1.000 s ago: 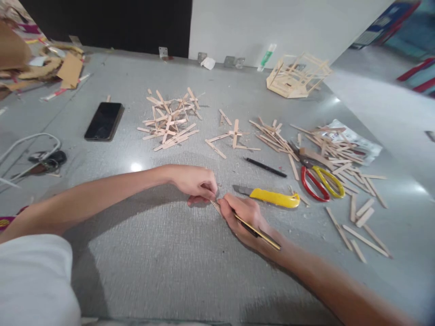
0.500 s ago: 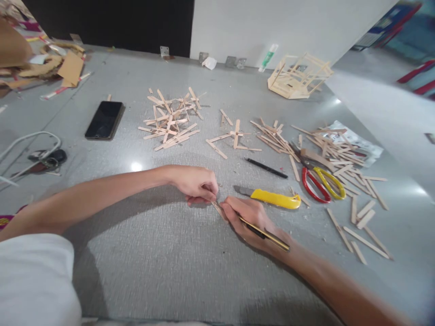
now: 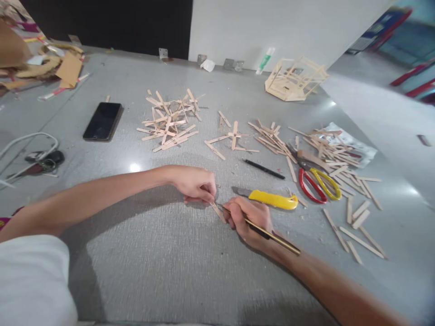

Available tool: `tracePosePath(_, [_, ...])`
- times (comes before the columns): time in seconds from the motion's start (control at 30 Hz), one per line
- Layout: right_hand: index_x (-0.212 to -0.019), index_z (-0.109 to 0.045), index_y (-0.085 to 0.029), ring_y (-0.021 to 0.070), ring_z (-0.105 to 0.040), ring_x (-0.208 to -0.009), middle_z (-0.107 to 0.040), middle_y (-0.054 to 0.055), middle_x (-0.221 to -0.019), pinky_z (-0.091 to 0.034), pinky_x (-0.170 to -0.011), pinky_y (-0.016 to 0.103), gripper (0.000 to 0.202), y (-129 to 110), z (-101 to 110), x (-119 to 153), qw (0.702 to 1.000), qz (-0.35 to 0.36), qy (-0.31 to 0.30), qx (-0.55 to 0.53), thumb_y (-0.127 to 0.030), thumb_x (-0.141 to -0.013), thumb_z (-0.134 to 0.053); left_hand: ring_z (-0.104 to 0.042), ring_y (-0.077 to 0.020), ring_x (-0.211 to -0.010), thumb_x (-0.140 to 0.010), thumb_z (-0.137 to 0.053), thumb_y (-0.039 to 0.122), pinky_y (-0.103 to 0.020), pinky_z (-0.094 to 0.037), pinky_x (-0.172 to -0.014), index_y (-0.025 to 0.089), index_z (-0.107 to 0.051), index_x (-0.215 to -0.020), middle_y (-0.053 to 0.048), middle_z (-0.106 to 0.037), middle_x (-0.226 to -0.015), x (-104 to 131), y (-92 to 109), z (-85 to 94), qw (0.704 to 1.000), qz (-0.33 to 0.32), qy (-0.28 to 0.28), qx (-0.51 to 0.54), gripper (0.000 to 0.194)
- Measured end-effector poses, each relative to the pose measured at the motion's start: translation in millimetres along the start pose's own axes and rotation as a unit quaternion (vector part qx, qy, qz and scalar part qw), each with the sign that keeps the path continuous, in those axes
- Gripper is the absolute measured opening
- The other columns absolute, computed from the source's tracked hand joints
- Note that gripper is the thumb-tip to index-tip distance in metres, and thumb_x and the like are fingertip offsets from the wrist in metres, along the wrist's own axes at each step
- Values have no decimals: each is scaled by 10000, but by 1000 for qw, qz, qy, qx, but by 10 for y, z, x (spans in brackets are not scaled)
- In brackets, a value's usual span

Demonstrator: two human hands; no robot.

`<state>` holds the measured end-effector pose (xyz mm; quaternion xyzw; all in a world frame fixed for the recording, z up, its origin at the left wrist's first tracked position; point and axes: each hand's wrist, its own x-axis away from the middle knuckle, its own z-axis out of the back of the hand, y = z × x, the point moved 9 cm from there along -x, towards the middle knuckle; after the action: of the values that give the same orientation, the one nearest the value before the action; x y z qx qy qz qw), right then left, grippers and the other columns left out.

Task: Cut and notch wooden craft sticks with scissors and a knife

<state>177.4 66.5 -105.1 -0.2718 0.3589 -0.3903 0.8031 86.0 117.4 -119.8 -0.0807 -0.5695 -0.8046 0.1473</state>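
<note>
My left hand is closed, its fingertips pinching the upper end of a small wooden craft stick just above the table. Dark marks or notches show on the stick near those fingers. Gripped like a pen in my right hand is a slim gold-and-black pen-like tool; its thin dark tip points at the stick beside my left fingertips. Whether the tip is a blade or a nib I cannot make out. Close by my right hand lies a yellow utility knife with its blade out. A black pen rests beyond it.
Joined craft sticks form a pile at the back. Loose sticks lie at the right beside red-and-yellow-handled scissors. A wooden stick frame stands at the back right. A phone and keys lie at the left.
My right hand has drawn slightly back to the right, so more of the stick shows. The tool has tilted a little. My left hand keeps its pinch.
</note>
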Motion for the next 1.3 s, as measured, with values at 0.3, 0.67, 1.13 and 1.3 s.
tracePosePath(0.3, [-778, -560, -213, 99, -490, -484, -546, -43, -580, -386, -508, 245, 365, 18, -72, -17, 999, -11, -44, 20, -328, -1092, -412, -560, -104, -415, -969, -510, 178, -203, -429, -520, 184, -527, -637, 48, -532, -440, -5, -16, -8, 1000, 6, -2, 3, 333])
tracePosePath(0.67, [-763, -496, -221, 100, -423, -512, -470, -51, -609, -357, -519, 245, 329, -108, -103, -60, 996, 32, -52, 61, -242, -1078, -403, -551, -107, -416, -956, -510, 175, -215, -423, -536, 186, -516, -615, 45, -529, -430, -20, -24, -6, 1000, 10, 2, 3, 341])
tracePosePath(1.13, [-714, -470, -219, 92, -371, -486, -421, -63, -581, -304, -494, 250, 359, -45, -83, -5, 995, 0, -77, 64, -240, -1068, -415, -567, -102, -417, -952, -522, 176, -195, -435, -477, 170, -557, -661, 33, -569, -489, 8, -54, -9, 999, 32, 2, 38, 293])
tracePosePath(1.3, [-753, -573, -213, 110, -508, -471, -569, -33, -575, -386, -491, 260, 328, -13, 33, 13, 998, 12, -28, 58, -245, -1058, -455, -568, -105, -419, -964, -514, 197, -192, -447, -462, 173, -546, -668, 32, -565, -486, 4, -74, -9, 998, 37, 0, 55, 299])
